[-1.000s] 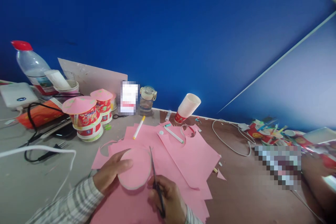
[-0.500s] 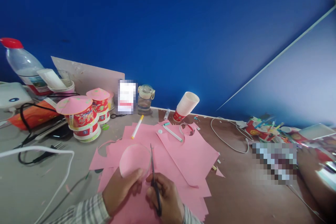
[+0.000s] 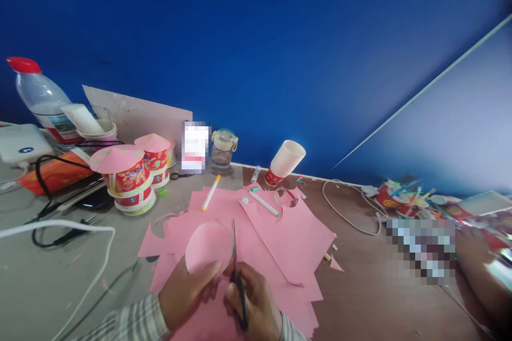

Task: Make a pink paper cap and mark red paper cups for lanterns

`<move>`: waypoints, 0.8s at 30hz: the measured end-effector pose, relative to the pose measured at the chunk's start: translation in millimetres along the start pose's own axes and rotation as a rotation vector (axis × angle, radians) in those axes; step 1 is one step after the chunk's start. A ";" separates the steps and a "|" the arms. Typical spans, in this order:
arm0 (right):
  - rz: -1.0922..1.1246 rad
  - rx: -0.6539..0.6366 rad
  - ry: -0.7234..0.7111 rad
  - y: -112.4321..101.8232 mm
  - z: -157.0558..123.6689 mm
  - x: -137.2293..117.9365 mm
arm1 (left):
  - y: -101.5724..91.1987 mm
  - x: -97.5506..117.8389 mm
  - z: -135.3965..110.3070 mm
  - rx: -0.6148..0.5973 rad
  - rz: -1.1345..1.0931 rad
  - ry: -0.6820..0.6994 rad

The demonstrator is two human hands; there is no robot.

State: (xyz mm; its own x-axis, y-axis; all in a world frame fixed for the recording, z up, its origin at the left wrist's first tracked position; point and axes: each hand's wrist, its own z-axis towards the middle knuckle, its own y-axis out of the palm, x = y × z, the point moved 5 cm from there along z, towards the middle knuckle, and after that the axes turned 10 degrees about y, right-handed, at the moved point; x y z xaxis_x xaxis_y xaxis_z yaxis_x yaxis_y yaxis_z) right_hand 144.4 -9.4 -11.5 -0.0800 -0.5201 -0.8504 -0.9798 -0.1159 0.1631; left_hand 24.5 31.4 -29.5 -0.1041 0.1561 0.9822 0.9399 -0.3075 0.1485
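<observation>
A round pink paper disc (image 3: 208, 245) is pinched in my left hand (image 3: 192, 286), its thumb lying over the lower edge. My right hand (image 3: 256, 294) is closed round the dark handles of a pair of scissors (image 3: 240, 290). The blades point up and away, along the disc's right edge. Under both hands lie several overlapping pink paper sheets (image 3: 288, 245), some with round cut-outs. On the sheets rest a yellow-capped marker (image 3: 211, 193) and a green-capped marker (image 3: 265, 203).
Paper-cup models with pink cone tops (image 3: 117, 159) stand at left, near a red-capped bottle (image 3: 44, 98) and cables. Behind the sheets are a water jar (image 3: 223, 149) and a stack of paper cups (image 3: 285, 162). Another person's hand (image 3: 474, 245) is at right, by a blurred phone-like object.
The whole view has shifted slightly, so everything sits a little further right. The disc and scissors keep nearly the same place relative to each other.
</observation>
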 end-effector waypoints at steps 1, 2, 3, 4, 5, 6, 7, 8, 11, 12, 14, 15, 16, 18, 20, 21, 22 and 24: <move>-0.003 0.000 0.001 -0.1 -0.1 0.0 | 0.2 1.0 -0.1 0.001 0.005 0.000; -0.007 -0.001 0.000 -0.2 -0.3 0.0 | 0.4 1.9 -0.2 0.000 0.008 -0.001; -0.010 -0.003 -0.002 -0.2 -0.5 0.0 | 0.6 2.6 -0.3 -0.002 0.013 -0.003; -0.011 -0.007 -0.008 -0.2 -0.7 -0.1 | 0.8 3.3 -0.4 -0.001 0.016 -0.005; -0.011 -0.011 -0.013 -0.1 -0.9 -0.1 | 0.9 4.0 -0.4 0.003 0.013 -0.005; -0.009 -0.014 -0.018 0.0 -1.1 -0.2 | 0.9 4.5 -0.5 0.009 0.003 -0.007; -0.007 -0.015 -0.019 0.1 -1.3 -0.2 | 0.7 5.0 -0.5 0.018 -0.009 -0.010; -0.006 -0.014 -0.019 0.2 -1.5 -0.2 | 1.1 5.6 -0.5 0.017 -0.015 -0.012; -0.011 -0.013 -0.009 0.3 -1.6 -0.1 | 1.8 7.1 -0.5 0.008 0.000 -0.009; -0.018 -0.011 -0.009 0.2 -1.5 -0.1 | 2.1 7.3 -0.4 0.001 0.011 -0.006; -0.030 -0.005 -0.016 -0.4 -1.0 -0.1 | 2.9 6.6 -0.3 -0.015 0.017 -0.006; -0.037 -0.001 -0.017 -0.8 -0.6 0.0 | 2.8 5.8 -0.3 -0.016 0.010 -0.009; -0.041 0.003 -0.016 -1.2 -0.3 0.1 | 2.5 5.0 -0.2 -0.013 0.001 -0.017; -0.045 0.013 0.001 -1.7 0.0 0.3 | 0.4 3.5 -0.1 0.005 -0.002 -0.048; -0.044 0.029 0.030 -1.8 -0.2 -0.2 | -2.9 4.0 0.1 0.023 0.022 -0.073; -0.042 0.039 0.048 -1.7 -0.5 -0.6 | -4.5 4.9 0.2 0.023 0.043 -0.082; -0.039 0.046 0.066 -1.3 -0.9 -1.1 | -6.3 5.9 0.4 0.024 0.061 -0.090; -0.025 0.061 0.056 -0.8 -1.9 -3.9 | -9.8 7.2 0.6 0.032 0.078 -0.108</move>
State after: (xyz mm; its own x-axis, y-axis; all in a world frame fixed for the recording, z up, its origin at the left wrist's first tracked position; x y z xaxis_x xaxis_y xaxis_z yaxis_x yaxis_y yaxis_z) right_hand 145.8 -8.9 -7.4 -0.0467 -0.5646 -0.8240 -0.9908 -0.0787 0.1101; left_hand 14.8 36.0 -23.9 0.0037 0.2332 0.9724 0.9538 -0.2929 0.0666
